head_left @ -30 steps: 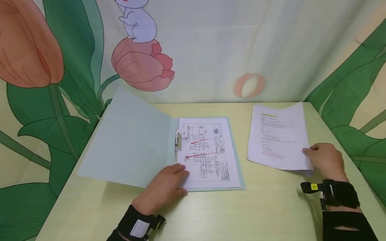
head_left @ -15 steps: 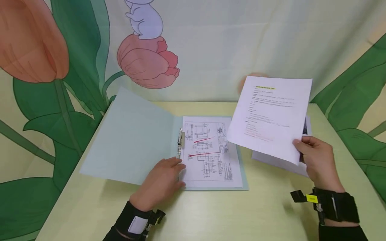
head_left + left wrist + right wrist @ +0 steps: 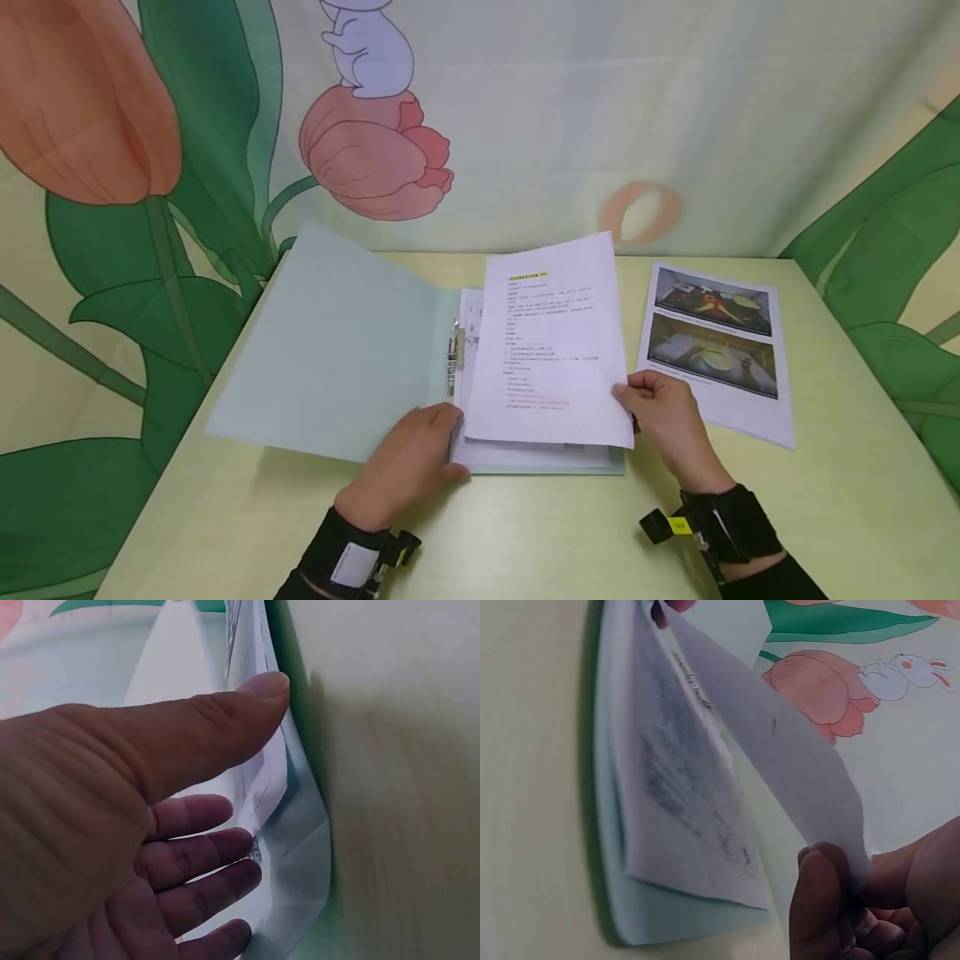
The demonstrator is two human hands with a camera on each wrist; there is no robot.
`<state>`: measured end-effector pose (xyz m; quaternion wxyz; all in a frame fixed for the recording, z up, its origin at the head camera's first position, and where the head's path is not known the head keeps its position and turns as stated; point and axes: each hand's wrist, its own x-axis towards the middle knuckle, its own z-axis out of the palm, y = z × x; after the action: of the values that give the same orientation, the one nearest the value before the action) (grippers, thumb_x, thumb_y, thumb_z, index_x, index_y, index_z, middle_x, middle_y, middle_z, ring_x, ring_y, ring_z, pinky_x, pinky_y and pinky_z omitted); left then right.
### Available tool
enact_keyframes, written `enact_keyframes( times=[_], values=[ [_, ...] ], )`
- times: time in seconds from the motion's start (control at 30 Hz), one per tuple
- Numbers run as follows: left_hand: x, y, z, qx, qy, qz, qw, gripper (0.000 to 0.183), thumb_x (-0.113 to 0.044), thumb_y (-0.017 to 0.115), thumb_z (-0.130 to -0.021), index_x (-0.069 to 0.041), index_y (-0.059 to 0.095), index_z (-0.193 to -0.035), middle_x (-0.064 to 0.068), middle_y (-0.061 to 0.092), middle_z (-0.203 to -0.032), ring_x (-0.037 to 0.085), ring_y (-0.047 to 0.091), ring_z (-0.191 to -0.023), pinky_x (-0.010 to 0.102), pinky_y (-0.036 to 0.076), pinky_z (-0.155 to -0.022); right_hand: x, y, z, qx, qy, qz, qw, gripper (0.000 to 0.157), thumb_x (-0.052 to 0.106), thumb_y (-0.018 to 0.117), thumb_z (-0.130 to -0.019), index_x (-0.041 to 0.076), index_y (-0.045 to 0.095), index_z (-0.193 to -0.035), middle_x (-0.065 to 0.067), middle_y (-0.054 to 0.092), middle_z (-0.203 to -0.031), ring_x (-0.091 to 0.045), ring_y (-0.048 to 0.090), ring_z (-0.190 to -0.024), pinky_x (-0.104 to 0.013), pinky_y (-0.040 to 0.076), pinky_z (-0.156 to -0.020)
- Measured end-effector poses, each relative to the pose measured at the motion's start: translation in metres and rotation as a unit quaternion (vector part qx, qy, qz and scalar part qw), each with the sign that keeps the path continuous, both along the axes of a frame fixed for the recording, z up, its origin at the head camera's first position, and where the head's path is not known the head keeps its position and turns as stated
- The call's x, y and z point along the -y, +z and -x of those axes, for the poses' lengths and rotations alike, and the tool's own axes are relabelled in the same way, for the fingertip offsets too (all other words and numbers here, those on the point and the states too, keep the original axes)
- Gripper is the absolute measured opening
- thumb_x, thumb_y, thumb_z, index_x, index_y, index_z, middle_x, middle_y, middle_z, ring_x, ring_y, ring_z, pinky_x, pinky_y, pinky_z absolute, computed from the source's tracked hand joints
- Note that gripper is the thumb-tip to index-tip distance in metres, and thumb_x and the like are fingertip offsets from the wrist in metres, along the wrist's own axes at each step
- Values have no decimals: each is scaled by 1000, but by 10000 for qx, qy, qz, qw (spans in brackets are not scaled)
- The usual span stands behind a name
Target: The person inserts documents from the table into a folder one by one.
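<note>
A pale blue file folder [image 3: 330,342] lies opened out, its left cover tilted up off the table. Along its spine sits a metal clip [image 3: 454,358]; drawing sheets [image 3: 532,456] lie on its right side. My right hand [image 3: 667,417] pinches a printed sheet of paper [image 3: 555,350] by its lower right corner, and the sheet hangs over the drawings, covering most of them. In the right wrist view a gap shows between the held sheet [image 3: 780,742] and the drawings. My left hand [image 3: 408,458] rests at the folder's lower spine, fingers loosely extended [image 3: 202,877].
To the right of the folder, a sheet with two photos [image 3: 712,358] lies on the pale wooden table [image 3: 540,533]. Behind the table's back edge hangs a curtain [image 3: 525,125] printed with tulips and a rabbit.
My right hand has lifted the printed sheet off the right side and carried it left over the folder, uncovering the sheet with photos. The left hand has stayed at the spine.
</note>
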<state>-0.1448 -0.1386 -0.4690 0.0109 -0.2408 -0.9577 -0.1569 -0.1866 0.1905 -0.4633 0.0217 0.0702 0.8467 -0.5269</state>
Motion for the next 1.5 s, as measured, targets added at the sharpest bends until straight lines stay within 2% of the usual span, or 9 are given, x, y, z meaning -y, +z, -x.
enact_keyframes(
  times=[0.1,0.17,0.37,0.77,1.07,1.2,1.33,1.5],
  values=[
    [-1,-2,0,-55,-116,-73,9999,63,-28,85,-69,-1,54,-117,7,63,-108,19,55,-87,36,48,-83,-1,-6,-1,52,55,-254,9996,28,19,63,-93,-6,63,-106,-15,70,-85,-16,58,-64,-29,50,-55],
    [-2,-2,-1,-27,-100,-88,9999,59,-24,83,-69,-1,54,-116,5,61,-104,17,51,-81,34,47,-77,-1,-10,-1,62,115,-451,9989,27,19,64,-92,-5,65,-105,-14,70,-83,-16,57,-64,-29,48,-54],
    [-3,-2,-2,118,-23,-64,9999,57,-19,79,-71,-2,53,-118,4,59,-104,17,48,-79,33,46,-74,2,-16,-2,126,252,-854,9959,25,20,65,-91,-3,67,-101,-11,68,-80,-19,54,-67,-31,43,-55],
    [-3,-1,-1,155,11,-87,9998,61,-20,81,-72,-1,53,-123,11,61,-118,20,56,-93,39,49,-86,12,-19,2,19,427,-1113,9929,23,18,67,-90,-3,69,-98,-13,69,-83,-22,55,-71,-32,44,-58],
    [-2,1,2,183,-74,-3,9998,64,-21,82,-70,-2,52,-123,13,54,-129,20,56,-100,36,50,-89,15,-20,7,138,485,-1143,9922,21,19,66,-90,-2,68,-96,-11,67,-80,-22,53,-69,-32,43,-56],
    [0,3,3,332,-83,-9,9994,68,-20,82,-70,-1,51,-127,15,52,-135,22,55,-111,38,49,-95,14,-21,8,159,534,-1188,9914,20,19,67,-90,-1,68,-94,-10,65,-79,-22,53,-70,-32,42,-57],
    [2,5,3,571,-75,21,9983,69,-15,79,-72,1,50,-132,18,48,-141,27,49,-125,40,44,-102,14,-21,8,189,585,-1222,9906,20,20,67,-90,0,68,-93,-11,65,-80,-23,53,-71,-32,42,-58],
    [3,5,4,672,-83,131,9976,66,-12,77,-74,1,51,-133,18,46,-144,27,46,-129,40,42,-104,15,-22,9,213,624,-1235,9901,20,20,66,-90,0,68,-93,-11,64,-81,-24,52,-73,-32,42,-58]
  ],
)
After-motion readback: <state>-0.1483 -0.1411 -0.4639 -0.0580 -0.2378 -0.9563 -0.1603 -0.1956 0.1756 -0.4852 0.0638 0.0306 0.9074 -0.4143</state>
